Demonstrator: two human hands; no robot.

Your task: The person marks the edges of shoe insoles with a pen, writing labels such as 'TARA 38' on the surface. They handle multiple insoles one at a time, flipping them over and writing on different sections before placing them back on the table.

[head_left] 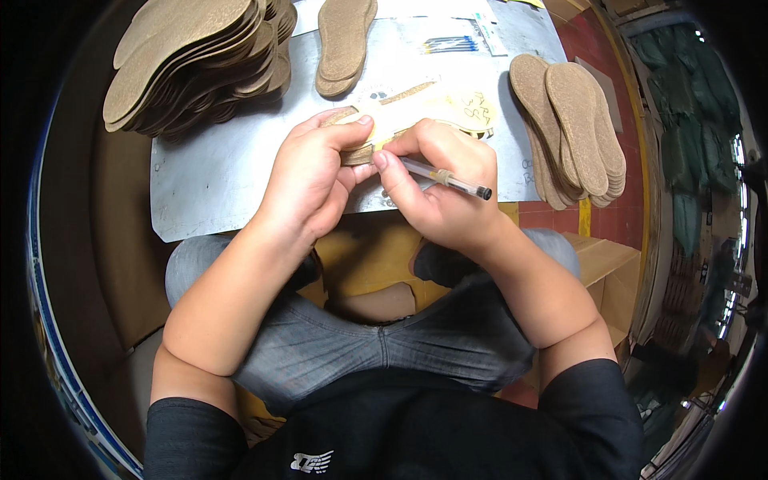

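Wears a black T-shirt (416,424) with short sleeves (196,436) and a small whitish striped logo (312,462) on the left side of its front, along with faded grey-blue jeans (320,344), creased across the lap and paler toward the knees (192,260).

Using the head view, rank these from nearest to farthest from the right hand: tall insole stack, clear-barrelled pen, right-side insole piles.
1. Clear-barrelled pen: nearest, held in the right hand.
2. Right-side insole piles: next, off to the right and slightly farther forward.
3. Tall insole stack: farthest, at the far left.
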